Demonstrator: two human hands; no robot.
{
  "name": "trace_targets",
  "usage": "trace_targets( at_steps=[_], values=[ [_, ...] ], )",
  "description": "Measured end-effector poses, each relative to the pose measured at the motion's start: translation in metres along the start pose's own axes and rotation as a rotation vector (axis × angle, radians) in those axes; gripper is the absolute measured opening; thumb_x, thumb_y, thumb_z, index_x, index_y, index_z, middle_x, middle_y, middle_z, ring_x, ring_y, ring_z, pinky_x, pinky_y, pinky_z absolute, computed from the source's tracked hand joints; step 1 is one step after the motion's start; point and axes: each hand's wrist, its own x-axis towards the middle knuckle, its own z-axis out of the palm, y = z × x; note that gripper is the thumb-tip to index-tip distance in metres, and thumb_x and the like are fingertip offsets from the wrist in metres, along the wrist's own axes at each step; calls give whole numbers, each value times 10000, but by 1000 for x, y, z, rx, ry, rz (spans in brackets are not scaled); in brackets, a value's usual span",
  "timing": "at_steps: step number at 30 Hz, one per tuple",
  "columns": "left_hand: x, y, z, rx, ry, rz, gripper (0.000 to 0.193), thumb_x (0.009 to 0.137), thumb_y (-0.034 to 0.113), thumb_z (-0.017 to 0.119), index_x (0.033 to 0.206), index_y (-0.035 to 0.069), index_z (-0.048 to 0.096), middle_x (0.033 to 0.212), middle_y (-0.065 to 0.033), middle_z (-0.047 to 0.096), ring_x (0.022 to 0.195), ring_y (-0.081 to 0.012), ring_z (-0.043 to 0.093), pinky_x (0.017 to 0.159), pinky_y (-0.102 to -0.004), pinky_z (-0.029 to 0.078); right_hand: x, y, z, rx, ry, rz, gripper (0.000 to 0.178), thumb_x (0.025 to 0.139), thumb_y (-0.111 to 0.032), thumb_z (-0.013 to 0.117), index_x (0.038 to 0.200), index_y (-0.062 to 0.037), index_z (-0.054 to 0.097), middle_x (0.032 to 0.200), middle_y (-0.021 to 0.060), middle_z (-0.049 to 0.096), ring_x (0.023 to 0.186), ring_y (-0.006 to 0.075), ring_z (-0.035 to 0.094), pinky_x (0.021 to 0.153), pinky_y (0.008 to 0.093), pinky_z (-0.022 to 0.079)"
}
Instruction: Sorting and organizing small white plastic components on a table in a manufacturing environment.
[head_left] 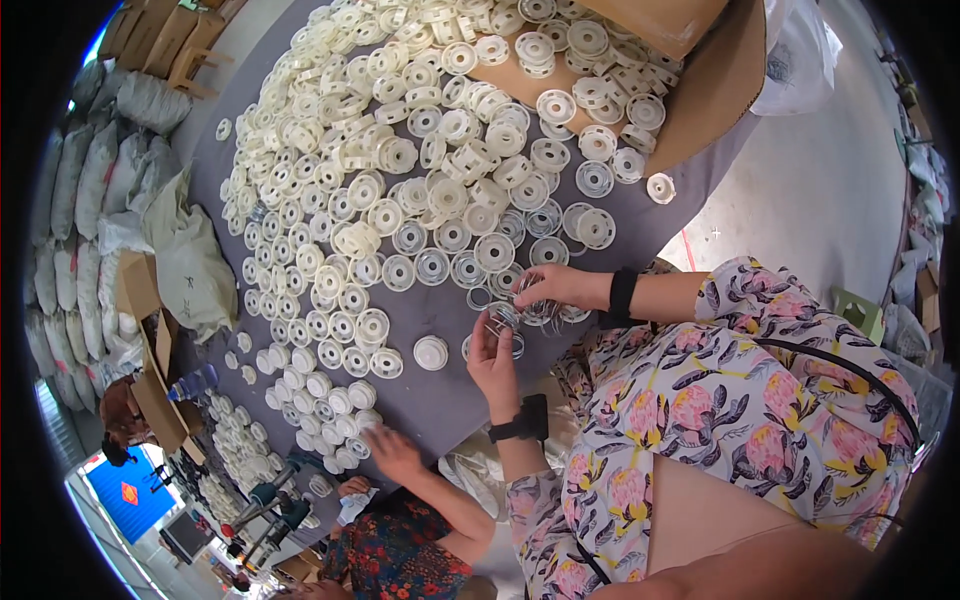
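My left hand (491, 362) is closed, its thumb and fingers pinching thin shiny metal rings (503, 318) over the near edge of the table. Just to its right, my right hand (553, 286) is curled round a bunch of similar metal rings (541, 310). The fingers partly cover both lots, so their exact shape is hard to read. Round white plastic wheel-like parts (494, 252) lie right beyond my hands, some with a metal ring set in them. A lone white capped part (431, 352) rests left of my left hand.
A large heap of white parts (330, 140) covers the grey tabletop (440, 400). An open cardboard box (712, 95) spills more at the far right. At the lower left, a co-worker's hand (394, 452) touches grouped capped parts (325, 405). Stacked sacks (100, 180) stand beyond the table's left side.
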Motion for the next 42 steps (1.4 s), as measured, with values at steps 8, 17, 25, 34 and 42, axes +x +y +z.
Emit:
trace_targets(
  at_steps=[8, 17, 25, 34, 42],
  values=[
    [2, 13, -24, -372, -94, -554, 394, 960, 386, 431, 981, 7, 535, 779, -91, 619, 623, -183, 633, 534, -301, 538, -14, -38, 14, -876, -114, -829, 372, 752, -270, 716, 1037, -77, 574, 1039, 62, 612, 923, 234, 603, 792, 342, 479],
    [1, 56, 21, -213, 34, -202, 362, 971, 383, 384, 1018, 54, 528, 839, -69, 603, 692, -173, 629, 564, -290, 531, -5, -33, 5, -735, 96, -752, 393, 706, -252, 738, 1030, -87, 587, 999, 70, 626, 952, 263, 604, 835, 356, 474],
    [29, 20, -33, -639, -446, -722, 365, 967, 397, 400, 1038, 68, 541, 833, -55, 588, 603, -130, 562, 489, -206, 424, -26, -57, 6, -873, -48, -933, 392, 702, -230, 734, 1027, -69, 584, 1000, 80, 634, 970, 232, 606, 869, 337, 458],
    [41, 40, -11, -59, -113, -329, 231, 924, 240, 543, 1011, 33, 597, 807, -62, 613, 626, -118, 573, 543, -255, 473, -16, -52, -4, -736, 330, -753, 362, 708, -210, 729, 1005, -57, 590, 970, 81, 629, 909, 188, 607, 822, 303, 468],
    [74, 13, -36, 811, 25, 257, 385, 742, 139, 738, 1051, -4, 557, 957, -97, 560, 865, -207, 559, 720, -300, 458, 4, -38, -21, -457, 457, -511, 385, 709, -267, 746, 998, -63, 595, 937, 51, 622, 835, 145, 577, 780, 284, 458]
  ],
)
